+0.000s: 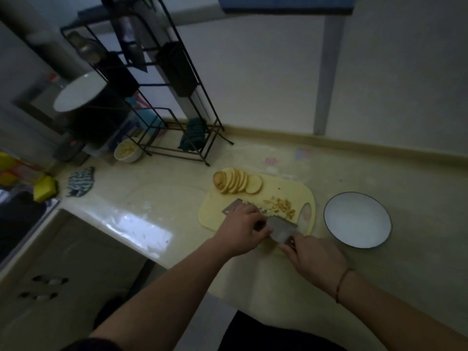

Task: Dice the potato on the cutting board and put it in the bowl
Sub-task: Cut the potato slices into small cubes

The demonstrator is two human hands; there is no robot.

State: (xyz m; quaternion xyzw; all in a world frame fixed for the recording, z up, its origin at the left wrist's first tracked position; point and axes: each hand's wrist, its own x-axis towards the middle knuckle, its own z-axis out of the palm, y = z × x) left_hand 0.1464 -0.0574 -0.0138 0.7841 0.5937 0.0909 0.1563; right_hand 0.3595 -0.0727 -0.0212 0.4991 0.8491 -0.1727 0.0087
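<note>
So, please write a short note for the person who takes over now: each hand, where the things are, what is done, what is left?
Left hand: on the wide steel cleaver, fingers curled over it near its spine.
Right hand: grips the cleaver's handle at the near edge of the pale yellow plastic cutting board.
Row of round potato slices: uncut, at the board's far left corner.
Small pile of diced potato: on the board, just beyond the blade.
White bowl with dark rim: on the counter right of the board, nothing in it.
Done: slicing, some dicing.
Left: dice the remaining slices, move all the dice into the bowl.
</note>
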